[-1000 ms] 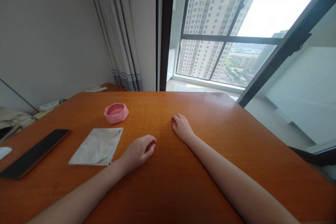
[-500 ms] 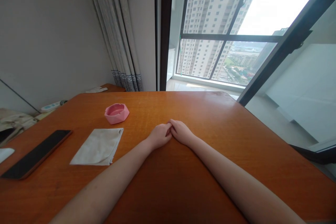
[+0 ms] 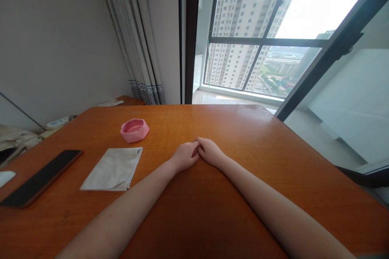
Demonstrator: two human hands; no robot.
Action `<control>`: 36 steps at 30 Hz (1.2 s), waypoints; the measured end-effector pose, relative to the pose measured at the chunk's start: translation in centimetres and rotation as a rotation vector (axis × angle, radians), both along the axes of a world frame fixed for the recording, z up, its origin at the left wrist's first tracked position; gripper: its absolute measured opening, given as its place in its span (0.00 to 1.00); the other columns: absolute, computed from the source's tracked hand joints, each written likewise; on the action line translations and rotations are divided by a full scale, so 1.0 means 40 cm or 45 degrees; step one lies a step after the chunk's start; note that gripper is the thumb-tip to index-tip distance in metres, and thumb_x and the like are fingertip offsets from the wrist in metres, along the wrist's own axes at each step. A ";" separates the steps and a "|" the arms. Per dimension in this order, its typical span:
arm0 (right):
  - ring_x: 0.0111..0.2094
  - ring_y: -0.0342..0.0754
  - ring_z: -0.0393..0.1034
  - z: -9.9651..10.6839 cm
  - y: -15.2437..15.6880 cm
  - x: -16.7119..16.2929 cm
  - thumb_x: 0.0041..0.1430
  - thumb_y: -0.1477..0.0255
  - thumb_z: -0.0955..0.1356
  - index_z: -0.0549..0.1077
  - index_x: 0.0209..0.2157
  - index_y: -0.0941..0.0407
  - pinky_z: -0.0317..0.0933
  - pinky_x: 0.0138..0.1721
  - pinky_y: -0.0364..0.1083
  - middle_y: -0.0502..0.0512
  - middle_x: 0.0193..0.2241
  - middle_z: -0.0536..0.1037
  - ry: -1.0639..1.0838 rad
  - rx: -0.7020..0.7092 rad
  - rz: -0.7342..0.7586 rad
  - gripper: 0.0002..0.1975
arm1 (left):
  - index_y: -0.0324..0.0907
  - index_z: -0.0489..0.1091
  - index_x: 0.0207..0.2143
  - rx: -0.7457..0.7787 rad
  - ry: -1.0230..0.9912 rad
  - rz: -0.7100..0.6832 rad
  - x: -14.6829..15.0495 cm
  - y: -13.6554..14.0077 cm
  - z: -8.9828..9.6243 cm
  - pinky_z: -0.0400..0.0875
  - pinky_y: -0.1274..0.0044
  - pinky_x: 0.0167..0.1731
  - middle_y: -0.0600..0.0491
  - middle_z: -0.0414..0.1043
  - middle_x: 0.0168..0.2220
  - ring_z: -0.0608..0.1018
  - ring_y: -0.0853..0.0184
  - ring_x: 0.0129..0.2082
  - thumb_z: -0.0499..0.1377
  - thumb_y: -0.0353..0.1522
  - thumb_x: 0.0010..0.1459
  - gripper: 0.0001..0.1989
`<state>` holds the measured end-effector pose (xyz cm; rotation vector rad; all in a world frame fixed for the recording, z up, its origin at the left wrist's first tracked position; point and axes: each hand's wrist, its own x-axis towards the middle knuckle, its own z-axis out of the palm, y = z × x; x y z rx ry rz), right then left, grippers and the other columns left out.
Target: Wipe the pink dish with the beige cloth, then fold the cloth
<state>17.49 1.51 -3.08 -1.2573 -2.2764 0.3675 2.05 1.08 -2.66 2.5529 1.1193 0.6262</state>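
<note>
My left hand (image 3: 184, 156) and my right hand (image 3: 210, 153) meet at the middle of the wooden table (image 3: 243, 137). Their fingers are closed and folded against each other, with the right fingertips lying over the left ones. No object shows in either hand. Left of my hands lies a folded off-white cloth (image 3: 112, 169), close to my left forearm. Behind the cloth stands a pink angular ashtray (image 3: 135, 130) with notches in its rim. Nothing is visible inside it.
A long black board (image 3: 42, 178) with a brown edge lies at the left, and a white object (image 3: 5, 178) is partly cut off beside it. Past the table's left edge are a power strip (image 3: 59, 122) and crumpled fabric (image 3: 18, 137). A grey curtain (image 3: 133, 40) hangs behind.
The view has shifted very slightly. My hands stay joined in the same place, and the cloth and ashtray have not moved.
</note>
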 end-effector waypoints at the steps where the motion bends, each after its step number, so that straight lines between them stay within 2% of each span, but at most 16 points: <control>1: 0.33 0.45 0.66 0.000 0.000 0.000 0.54 0.80 0.59 0.65 0.30 0.56 0.57 0.36 0.41 0.53 0.29 0.73 0.002 0.000 -0.001 0.07 | 0.42 0.61 0.29 0.000 0.000 -0.002 -0.001 0.000 0.001 0.58 0.75 0.27 0.52 0.66 0.25 0.69 0.65 0.26 0.50 0.28 0.51 0.03; 8: 0.34 0.45 0.67 0.008 -0.002 0.002 0.55 0.79 0.60 0.67 0.32 0.56 0.58 0.38 0.42 0.53 0.30 0.73 -0.062 -0.010 -0.001 0.07 | 0.41 0.63 0.31 0.004 0.042 0.008 0.002 -0.003 -0.001 0.61 0.75 0.28 0.51 0.68 0.26 0.71 0.65 0.27 0.50 0.27 0.51 0.04; 10: 0.37 0.46 0.67 0.009 -0.001 0.008 0.56 0.78 0.60 0.68 0.36 0.57 0.58 0.40 0.43 0.54 0.33 0.73 -0.099 0.020 -0.013 0.08 | 0.41 0.64 0.35 0.019 0.060 0.024 0.006 -0.009 0.004 0.62 0.75 0.30 0.50 0.69 0.29 0.72 0.64 0.29 0.50 0.28 0.53 0.07; 12: 0.40 0.47 0.66 0.008 0.001 0.015 0.57 0.76 0.60 0.66 0.44 0.57 0.58 0.43 0.44 0.56 0.38 0.72 -0.102 0.049 -0.070 0.12 | 0.40 0.63 0.44 0.072 0.077 0.085 0.000 -0.014 0.021 0.64 0.73 0.33 0.48 0.71 0.34 0.73 0.63 0.32 0.48 0.29 0.55 0.14; 15: 0.45 0.47 0.65 0.003 0.006 0.025 0.57 0.76 0.61 0.61 0.52 0.56 0.56 0.48 0.46 0.58 0.45 0.68 -0.082 0.044 -0.148 0.20 | 0.40 0.57 0.54 0.244 0.126 0.313 -0.044 -0.008 0.068 0.64 0.70 0.39 0.45 0.70 0.40 0.73 0.60 0.38 0.46 0.30 0.58 0.20; 18: 0.47 0.48 0.64 -0.003 0.011 0.027 0.56 0.76 0.61 0.61 0.53 0.56 0.55 0.50 0.46 0.58 0.45 0.69 -0.092 0.025 -0.147 0.21 | 0.38 0.58 0.54 0.445 0.210 0.670 -0.131 0.012 0.106 0.60 0.64 0.47 0.42 0.68 0.45 0.69 0.55 0.46 0.46 0.32 0.58 0.21; 21: 0.47 0.48 0.64 -0.006 0.014 0.025 0.56 0.76 0.61 0.62 0.52 0.57 0.56 0.50 0.46 0.58 0.45 0.69 -0.087 0.025 -0.147 0.20 | 0.35 0.57 0.55 0.504 0.326 1.021 -0.224 0.035 0.103 0.50 0.55 0.53 0.36 0.61 0.53 0.64 0.48 0.53 0.49 0.34 0.56 0.25; 23: 0.47 0.48 0.64 -0.007 0.015 0.025 0.56 0.76 0.61 0.62 0.52 0.57 0.56 0.51 0.46 0.58 0.46 0.69 -0.074 0.027 -0.143 0.20 | 0.33 0.56 0.56 0.430 0.416 1.135 -0.269 0.047 0.085 0.45 0.50 0.52 0.34 0.62 0.52 0.64 0.45 0.52 0.50 0.37 0.54 0.28; 25: 0.48 0.48 0.64 -0.009 0.015 0.026 0.57 0.76 0.61 0.62 0.52 0.57 0.56 0.51 0.46 0.58 0.46 0.69 -0.065 0.029 -0.138 0.20 | 0.33 0.53 0.57 0.338 0.456 1.178 -0.299 0.059 0.068 0.46 0.49 0.51 0.33 0.66 0.48 0.68 0.45 0.48 0.51 0.39 0.54 0.30; 28: 0.47 0.47 0.64 -0.009 0.016 0.029 0.57 0.76 0.61 0.63 0.51 0.56 0.56 0.50 0.46 0.58 0.46 0.69 -0.064 0.029 -0.135 0.19 | 0.33 0.54 0.56 0.249 0.429 1.239 -0.328 0.078 0.061 0.54 0.52 0.48 0.34 0.69 0.44 0.70 0.47 0.46 0.51 0.40 0.54 0.30; 32: 0.46 0.47 0.65 -0.009 0.018 0.032 0.56 0.77 0.61 0.64 0.50 0.56 0.56 0.50 0.46 0.57 0.45 0.69 -0.060 0.025 -0.138 0.18 | 0.34 0.66 0.44 0.166 0.434 1.221 -0.372 0.096 0.066 0.63 0.60 0.42 0.36 0.70 0.42 0.70 0.48 0.44 0.50 0.40 0.54 0.21; 36: 0.46 0.46 0.65 -0.009 0.020 0.034 0.57 0.77 0.61 0.67 0.46 0.55 0.56 0.50 0.45 0.57 0.44 0.69 -0.067 0.025 -0.128 0.15 | 0.36 0.68 0.38 0.199 0.392 1.140 -0.382 0.103 0.070 0.64 0.63 0.43 0.40 0.70 0.41 0.71 0.52 0.41 0.49 0.39 0.54 0.17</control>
